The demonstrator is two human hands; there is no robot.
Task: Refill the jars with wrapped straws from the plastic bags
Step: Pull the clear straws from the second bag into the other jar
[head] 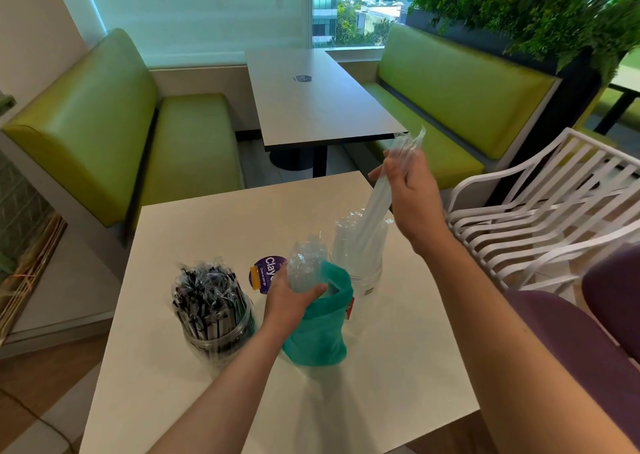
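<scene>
Right hand [407,190] is your closer one here: it's pinching a bunch of clear wrapped straws [377,207] whose long axis tilts down-left, lower ends already inside the clear plastic jar [358,256] sitting just below and left of that hand. Your left hand [291,297] grips the clear straws [306,263] poking out of the teal plastic bag [318,329], beside the round clear jar of black wrapped straws [213,308].
</scene>
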